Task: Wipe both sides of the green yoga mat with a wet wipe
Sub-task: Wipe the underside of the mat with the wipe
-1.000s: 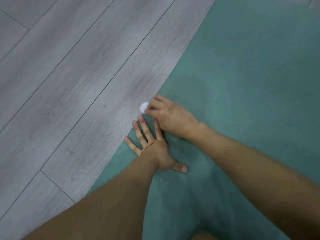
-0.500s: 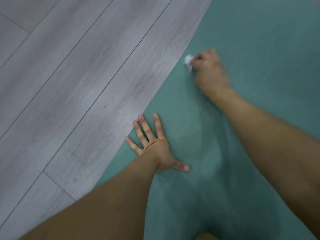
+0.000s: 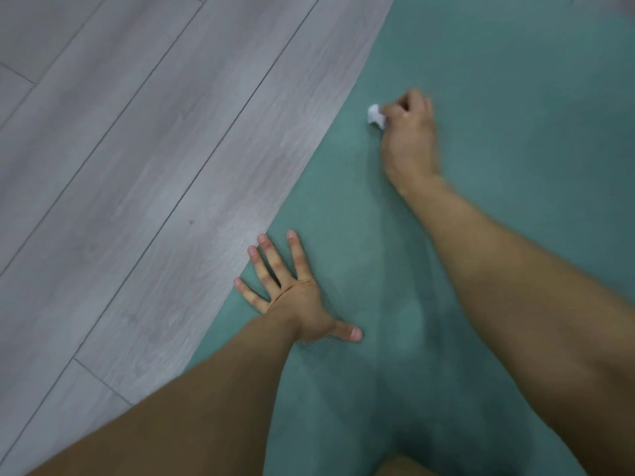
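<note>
The green yoga mat (image 3: 515,97) lies flat on the floor and fills the right half of the view, its left edge running diagonally. My left hand (image 3: 292,293) presses flat on the mat beside that edge, fingers spread. My right hand (image 3: 409,135) is further up the mat, blurred, its fingers curled round a small white balled wet wipe (image 3: 375,115) that touches the mat surface near the edge. Darker damp streaks show on the mat between my arms.
Grey wood-plank floor (image 3: 137,166) covers the left half of the view, beside the mat's edge. A bit of my knee or leg shows at the bottom edge (image 3: 395,468).
My right hand swept the wipe away from my left hand's fingertips up along the mat's left edge, then shifted slightly back. My left hand stayed planted.
</note>
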The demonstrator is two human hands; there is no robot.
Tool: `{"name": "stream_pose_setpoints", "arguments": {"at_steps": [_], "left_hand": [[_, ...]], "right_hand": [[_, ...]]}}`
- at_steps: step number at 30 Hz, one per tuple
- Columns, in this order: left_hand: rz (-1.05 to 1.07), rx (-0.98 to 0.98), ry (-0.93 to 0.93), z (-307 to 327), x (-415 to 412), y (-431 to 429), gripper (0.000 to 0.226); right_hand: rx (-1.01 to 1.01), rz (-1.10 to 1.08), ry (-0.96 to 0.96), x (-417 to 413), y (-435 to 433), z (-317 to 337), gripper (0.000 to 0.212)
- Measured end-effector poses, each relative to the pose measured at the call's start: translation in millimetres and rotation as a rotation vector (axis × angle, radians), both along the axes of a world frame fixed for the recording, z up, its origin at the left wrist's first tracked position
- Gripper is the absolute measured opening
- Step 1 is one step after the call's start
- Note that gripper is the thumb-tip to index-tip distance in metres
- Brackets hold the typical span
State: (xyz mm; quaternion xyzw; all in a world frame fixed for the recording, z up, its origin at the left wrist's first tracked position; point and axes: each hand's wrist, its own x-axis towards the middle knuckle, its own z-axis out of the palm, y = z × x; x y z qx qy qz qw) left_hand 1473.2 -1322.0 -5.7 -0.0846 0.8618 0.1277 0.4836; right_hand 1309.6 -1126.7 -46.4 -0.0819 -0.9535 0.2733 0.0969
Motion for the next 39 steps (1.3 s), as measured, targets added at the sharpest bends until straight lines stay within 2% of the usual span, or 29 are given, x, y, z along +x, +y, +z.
{"name": "stream_pose_setpoints", "arguments": {"at_steps": [1, 2, 4, 5, 6, 7, 8, 10, 11, 13, 14, 15, 17, 18, 19, 20, 22, 25, 26, 27, 28, 30, 31, 32, 33, 34, 35, 37, 39], "left_hand": [[0.005, -0.006, -0.002, 0, -1, 1, 0.191], [0.005, -0.014, -0.004, 0, -1, 1, 0.191], [0.0, -0.036, -0.008, 1, 0, 0, 0.192], [-0.001, -0.041, -0.008, 0, -1, -1, 0.192], [0.003, -0.038, -0.008, 0, -1, -1, 0.192], [0.006, -0.029, -0.008, -1, -1, -2, 0.192], [0.004, -0.019, -0.007, -1, 0, -2, 0.191], [-0.009, -0.011, -0.005, -1, 1, -1, 0.19], [-0.011, -0.014, -0.002, -1, 1, 0, 0.19], [-0.004, -0.024, 0.004, 0, 0, 1, 0.191], [-0.002, -0.029, 0.004, 0, 0, 2, 0.191], [-0.004, -0.035, 0.002, -1, 0, 3, 0.192], [-0.01, -0.058, -0.005, -2, -1, 2, 0.193], [-0.009, -0.063, -0.009, -2, -1, 2, 0.194], [-0.002, -0.056, -0.01, -2, -1, 2, 0.194], [0.007, -0.041, -0.004, -2, -1, 1, 0.193], [0.0, -0.011, 0.007, -3, 1, 0, 0.192], [-0.007, -0.003, 0.002, -2, 1, 0, 0.191], [-0.009, -0.007, 0.003, -1, 0, 0, 0.191], [-0.008, -0.016, 0.0, -1, 0, 0, 0.191], [-0.009, -0.026, -0.003, -1, 0, 0, 0.192], [-0.011, -0.052, -0.008, -1, 0, 2, 0.193], [-0.016, -0.062, -0.006, -1, 0, 2, 0.193], [-0.018, -0.064, -0.005, -1, 0, 1, 0.193], [-0.017, -0.056, -0.006, -1, 0, 1, 0.193], [-0.018, -0.04, -0.006, -2, 0, 0, 0.192], [-0.021, -0.022, -0.005, -3, 0, -1, 0.192], [-0.015, -0.003, -0.008, -4, 0, -2, 0.192], [-0.016, -0.009, -0.006, -3, 1, -1, 0.192]], "right_hand": [[-0.08, -0.024, -0.015, 10, -19, 5, 0.002], [-0.097, 0.102, 0.016, 28, -44, 7, 0.004], [-0.012, 0.659, 0.11, 77, -79, -4, 0.01], [0.065, 0.851, 0.101, 88, -82, -4, 0.015], [0.123, 0.94, 0.113, 81, -74, -6, 0.02], [0.152, 0.901, 0.109, 60, -62, -10, 0.024], [0.172, 0.757, 0.075, 32, -46, -13, 0.031], [0.133, 0.341, 0.009, -20, -9, -23, 0.053], [0.087, 0.144, 0.003, -34, 4, -26, 0.057], [0.068, -0.022, 0.033, -25, -10, -27, 0.042], [0.081, 0.067, 0.048, -4, -34, -20, 0.027], [0.059, 0.269, 0.089, 28, -58, -18, 0.014], [0.058, 0.767, 0.118, 87, -83, -14, 0.016], [0.106, 0.897, 0.108, 97, -81, -12, 0.02], [0.15, 0.931, 0.126, 88, -69, -11, 0.028], [0.182, 0.876, 0.15, 69, -53, -13, 0.036], [0.215, 0.559, 0.099, 19, -4, -12, 0.04], [0.213, -0.007, 0.052, -6, 49, -2, 0.016], [0.132, -0.122, 0.03, 5, 41, 0, 0.008], [0.056, -0.124, 0.034, 24, 19, 1, 0.005], [0.015, -0.021, 0.079, 49, -8, -3, 0.014], [0.051, 0.5, 0.094, 114, -54, -8, 0.031], [0.091, 0.723, 0.086, 139, -59, -5, 0.031], [0.145, 0.836, 0.11, 141, -46, -8, 0.03], [0.21, 0.842, 0.175, 129, -24, -9, 0.028], [0.246, 0.732, 0.225, 107, 2, -14, 0.026], [0.247, 0.534, 0.22, 82, 29, -12, 0.02], [0.224, 0.043, 0.106, 43, 71, -5, 0.011], [0.032, -0.288, 0.044, 38, 66, -5, 0.016]]}}
